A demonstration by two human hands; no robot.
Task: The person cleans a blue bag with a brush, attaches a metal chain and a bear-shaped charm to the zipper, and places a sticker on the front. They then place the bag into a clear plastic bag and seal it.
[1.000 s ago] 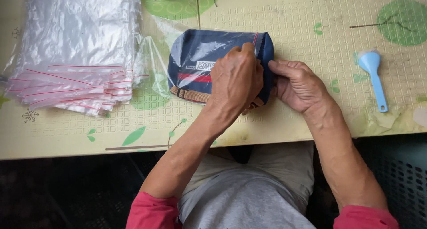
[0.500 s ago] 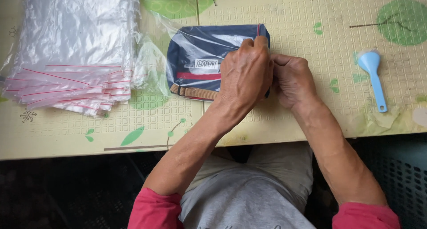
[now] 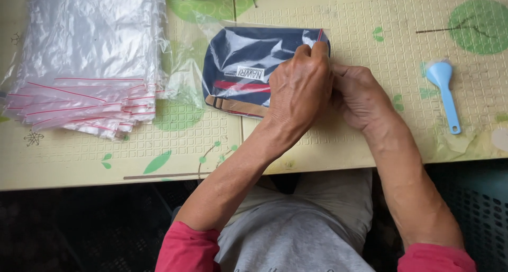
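Yellow embossed table mat [image 3: 370, 34] with green leaf prints covers the work surface, seen from above. On it lies a navy pouch [image 3: 243, 66] with a red stripe and a tan strap, enclosed in a clear zip bag [image 3: 211, 50] whose red seal line stands at the right end, near the hands.

Long axis of the pouch runs left to right across the table. The bagged pouch extends leftward from both hands; its sealed end lies directly under the fingertips.

Left hand [image 3: 299, 89] crosses over the right part of the bag, fingers bent narrow and pinching the upper right corner at the seal. Right hand [image 3: 360, 95] sits just beside it, touching it, fingers curled in toward the same corner; its grip on the bag is hidden behind the left hand and cannot be told. Both hands are equally close to the seal.

A stack of empty zip bags [image 3: 84, 55] lies well apart at the left. A light blue plastic scoop [image 3: 444, 87] lies apart at the right.
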